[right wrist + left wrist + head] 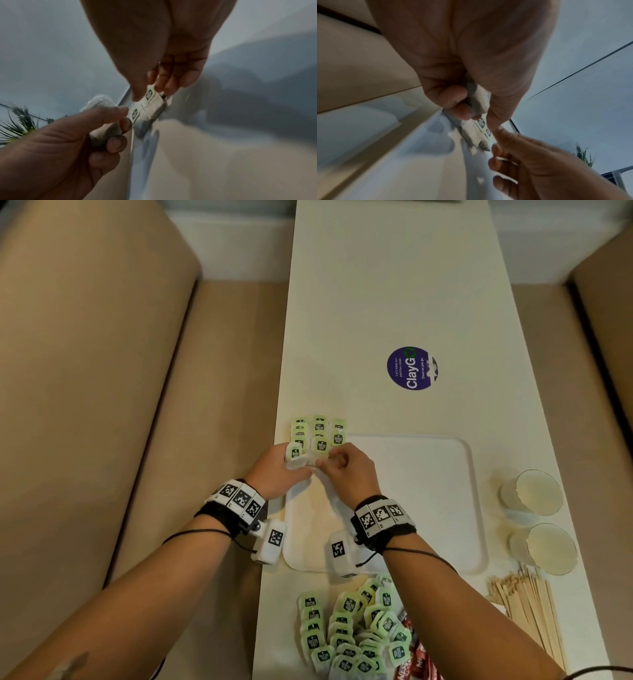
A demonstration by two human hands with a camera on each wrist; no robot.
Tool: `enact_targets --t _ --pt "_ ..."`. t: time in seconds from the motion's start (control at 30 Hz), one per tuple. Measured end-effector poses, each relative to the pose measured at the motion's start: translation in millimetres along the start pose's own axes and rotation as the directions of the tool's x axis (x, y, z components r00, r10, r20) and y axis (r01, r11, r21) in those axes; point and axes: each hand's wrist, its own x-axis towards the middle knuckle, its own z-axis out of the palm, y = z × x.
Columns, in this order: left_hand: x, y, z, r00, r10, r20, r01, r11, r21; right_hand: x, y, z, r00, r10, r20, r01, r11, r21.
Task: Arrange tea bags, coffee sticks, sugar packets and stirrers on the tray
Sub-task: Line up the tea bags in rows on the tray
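Left hand (462,56) grips tea bags (477,100); right hand (530,166) near.

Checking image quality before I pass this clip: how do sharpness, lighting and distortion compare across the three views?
Head view: warm and dim, edges bowed by the wide lens, tea bags legible. Left wrist view: left hand fills the frame, background smeared. Right wrist view: right hand close and soft, tea bag labels blurred.

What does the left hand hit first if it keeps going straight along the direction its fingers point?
Probably the rows of tea bags already laid at the tray's far-left corner. The left hand, gripping a few tea bags, points away from the person straight at them, nearly touching. Depth is unclear, so it might pass just over them.
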Motion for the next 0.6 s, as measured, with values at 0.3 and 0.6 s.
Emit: enact_targets --t 0.3,0.6 --pt "-3 11 8 0.985 0.033 0.172 -0.031 0.999 -0.016 -13 -9 -14 0.951 -0.267 0.153 0.269 0.963 0.006" --pt "-4 11 15 0.999 0.037 0.017 -0.036 0.999 -0.025 -16 -7 -29 0.988 -0.151 0.035 0.148 0.986 0.082"
